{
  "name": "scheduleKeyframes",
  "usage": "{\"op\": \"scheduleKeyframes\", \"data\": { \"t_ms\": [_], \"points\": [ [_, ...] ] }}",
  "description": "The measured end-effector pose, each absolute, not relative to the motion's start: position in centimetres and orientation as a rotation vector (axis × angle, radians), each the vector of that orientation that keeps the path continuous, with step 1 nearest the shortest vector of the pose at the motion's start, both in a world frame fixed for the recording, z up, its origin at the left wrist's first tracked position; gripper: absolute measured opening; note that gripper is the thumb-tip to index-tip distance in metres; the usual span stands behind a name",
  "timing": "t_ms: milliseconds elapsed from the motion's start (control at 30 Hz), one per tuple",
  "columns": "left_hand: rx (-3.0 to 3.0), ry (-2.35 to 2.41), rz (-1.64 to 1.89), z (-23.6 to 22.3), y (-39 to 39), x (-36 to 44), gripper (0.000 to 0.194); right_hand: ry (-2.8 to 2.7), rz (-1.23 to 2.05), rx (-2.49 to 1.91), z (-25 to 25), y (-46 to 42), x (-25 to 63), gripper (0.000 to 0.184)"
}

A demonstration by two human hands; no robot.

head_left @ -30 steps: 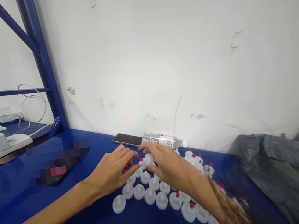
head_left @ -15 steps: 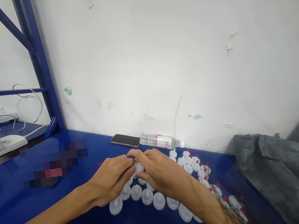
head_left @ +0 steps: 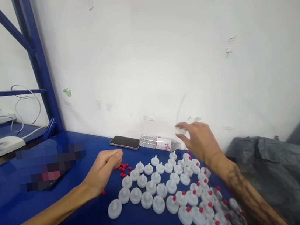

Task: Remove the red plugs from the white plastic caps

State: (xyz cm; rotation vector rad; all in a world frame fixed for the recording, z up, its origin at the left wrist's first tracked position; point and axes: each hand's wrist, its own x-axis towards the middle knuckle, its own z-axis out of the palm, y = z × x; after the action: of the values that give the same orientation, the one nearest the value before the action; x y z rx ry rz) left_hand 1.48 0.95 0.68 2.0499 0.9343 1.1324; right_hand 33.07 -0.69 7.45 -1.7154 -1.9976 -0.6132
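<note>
My left hand [head_left: 104, 169] is closed with its fingertips hidden, just left of a small pile of red tips [head_left: 123, 169]. Whatever it may hold cannot be made out. My right hand [head_left: 200, 139] is raised at the back of the table, in front of the wall. Between its thumb and fingers is a whitish, see-through nozzle cap [head_left: 180, 130], partly blurred. Below both hands, rows of white nozzle caps [head_left: 147, 199] stand with their spouts up. Those toward the right carry red tips [head_left: 188, 209] on their spouts.
A phone [head_left: 124, 142] and a lying plastic water bottle [head_left: 158, 143] are along the wall. A dark grey plastic bag [head_left: 268, 163] is at the right. A blurred-out dark object [head_left: 54, 170] and a power strip [head_left: 6, 145] are at the left. One red tip [head_left: 103, 192] lies apart.
My hands, together over a nozzle cap before, have separated. The right has moved right and up with the cap; the left has drawn slightly left and closed. The red pile now shows.
</note>
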Motion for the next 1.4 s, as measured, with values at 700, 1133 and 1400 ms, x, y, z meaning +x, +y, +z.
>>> {"op": "scheduleKeyframes", "data": {
  "t_ms": [700, 1133, 1400],
  "points": [
    [2.606, 1.338, 0.864, -1.0, 2.9, 1.0, 0.028, -2.032, -0.068, -2.059, 1.5, 2.2, 37.4, 0.008],
    [2.619, 1.39, 0.832, -0.3, 2.6, 1.1, 0.019, -2.084, -0.051, -2.029, 1.3, 2.0, 36.7, 0.007],
    [2.715, 1.471, 0.685, -0.8, 3.1, 0.7, 0.024, -2.087, -0.294, -2.102, 2.9, 1.7, 37.4, 0.026]
  ]
}}
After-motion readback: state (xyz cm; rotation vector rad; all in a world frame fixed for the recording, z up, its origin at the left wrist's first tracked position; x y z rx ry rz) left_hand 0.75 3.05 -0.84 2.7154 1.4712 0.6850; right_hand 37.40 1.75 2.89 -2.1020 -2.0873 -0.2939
